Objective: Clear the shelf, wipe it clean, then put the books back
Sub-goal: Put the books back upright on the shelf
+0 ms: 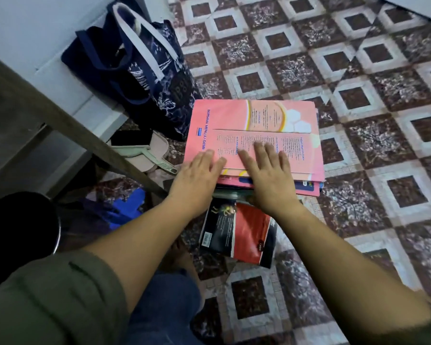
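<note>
left hand (197, 175): flat, fingers straight | right hand (266, 175): flat, fingers spread

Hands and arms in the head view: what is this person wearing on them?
Both the left hand and the right hand are bare: no gloves, rings or watch show. An olive-green sleeve covers the left upper arm, ending about the elbow; both forearms are uncovered.
</note>
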Tool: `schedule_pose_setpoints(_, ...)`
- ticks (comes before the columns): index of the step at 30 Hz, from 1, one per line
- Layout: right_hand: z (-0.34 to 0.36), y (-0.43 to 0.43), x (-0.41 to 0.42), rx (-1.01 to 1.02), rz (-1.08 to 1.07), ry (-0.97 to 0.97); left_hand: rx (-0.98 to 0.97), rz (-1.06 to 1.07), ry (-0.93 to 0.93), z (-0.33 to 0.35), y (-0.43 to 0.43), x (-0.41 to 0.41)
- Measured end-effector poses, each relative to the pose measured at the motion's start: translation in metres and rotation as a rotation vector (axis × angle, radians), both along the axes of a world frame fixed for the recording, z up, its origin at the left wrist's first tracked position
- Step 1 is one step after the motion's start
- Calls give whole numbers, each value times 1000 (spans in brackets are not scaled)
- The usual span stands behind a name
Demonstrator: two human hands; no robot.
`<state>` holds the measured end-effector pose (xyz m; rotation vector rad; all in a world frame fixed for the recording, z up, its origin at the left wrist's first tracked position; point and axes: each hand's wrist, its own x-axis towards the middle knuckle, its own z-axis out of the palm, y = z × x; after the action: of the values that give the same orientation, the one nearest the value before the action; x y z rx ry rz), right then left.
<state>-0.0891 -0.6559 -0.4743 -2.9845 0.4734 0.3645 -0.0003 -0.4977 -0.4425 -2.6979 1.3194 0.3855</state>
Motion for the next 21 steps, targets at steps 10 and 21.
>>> schedule_pose_setpoints(10,-4,-4,-2,3,5,-90,-105,-40,21,-25,-4,14)
schedule_pose_setpoints(21,30,-22,13,33,66,-14,-144,-65,41,-19,-13,30)
